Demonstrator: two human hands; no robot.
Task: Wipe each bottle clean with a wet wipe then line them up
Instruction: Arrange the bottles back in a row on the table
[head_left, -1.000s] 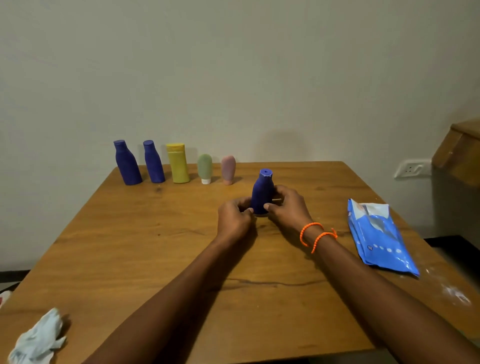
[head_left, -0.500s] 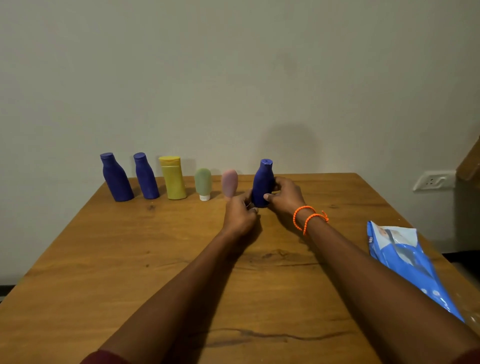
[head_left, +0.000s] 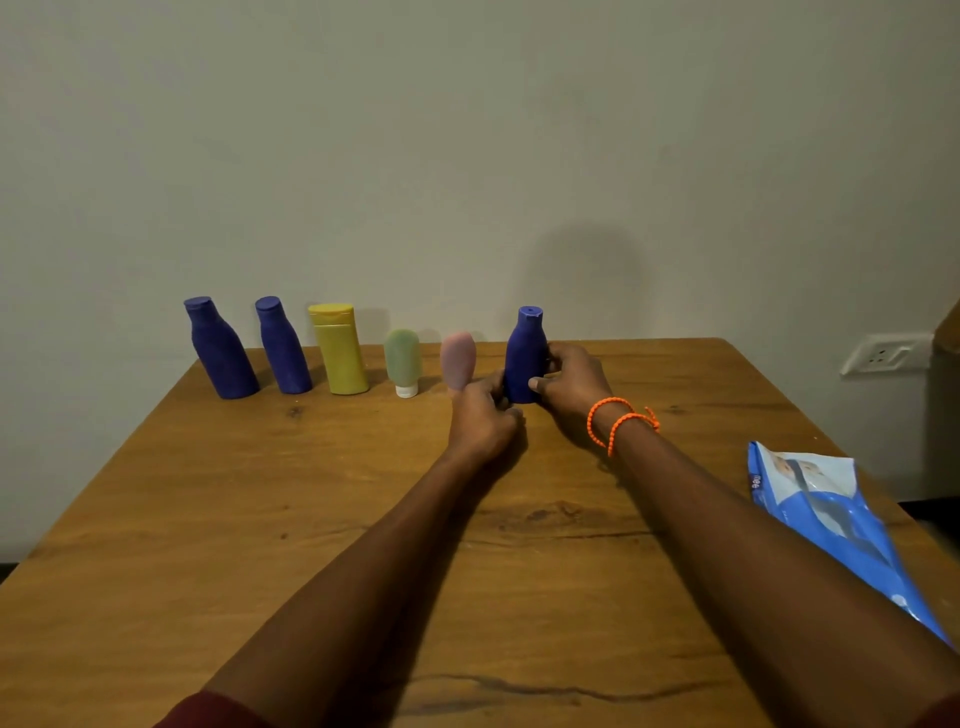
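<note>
Wooden table (head_left: 208, 519) | both hands, left (head_left: 480, 418), right (head_left: 569, 384), still grip blue bottle (head_left: 525, 356) | now nearer row's end

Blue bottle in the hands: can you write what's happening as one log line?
step: placing blue bottle at row's right end | left hand: holds base | right hand: grips side | neighbour: pink tube | row: upright

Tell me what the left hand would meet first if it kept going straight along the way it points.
Most likely the pink tube, standing just beyond the left hand, though depth is unclear; the hand already touches the blue bottle.
</note>
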